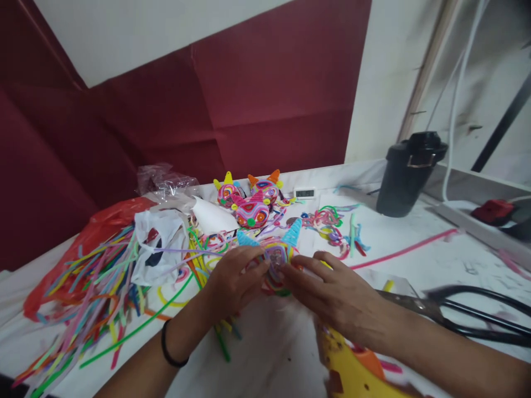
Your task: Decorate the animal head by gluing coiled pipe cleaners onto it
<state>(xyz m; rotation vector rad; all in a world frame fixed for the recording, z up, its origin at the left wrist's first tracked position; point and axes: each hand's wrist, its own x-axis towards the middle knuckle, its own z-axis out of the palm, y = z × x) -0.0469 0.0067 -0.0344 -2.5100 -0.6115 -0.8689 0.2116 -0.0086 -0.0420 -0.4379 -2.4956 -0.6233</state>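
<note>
Both hands meet over a small round head [277,255] covered in coiled, many-coloured fuzzy pipe cleaners, with two pointed light-blue ears [292,233]. My left hand [236,276], with a black band at its wrist, grips the head's left side, fingers bent. On the other side, the thumb and fingers of my right hand [332,287] press against it. The hands cover much of its sides. Just behind it sits a similar pink head [250,212] with pink ears. Two more, one with yellow ears [228,178] and one with orange ears [270,177], stand farther back.
Loose pipe cleaners [99,282] spread over a red plastic bag [102,226] at left. Large black-handled scissors [485,315] lie at right, beyond my forearm. A dark tumbler [404,179], small digital clock [305,193] and power strip [468,222] stand farther back. A yellow object [348,365] is near the front.
</note>
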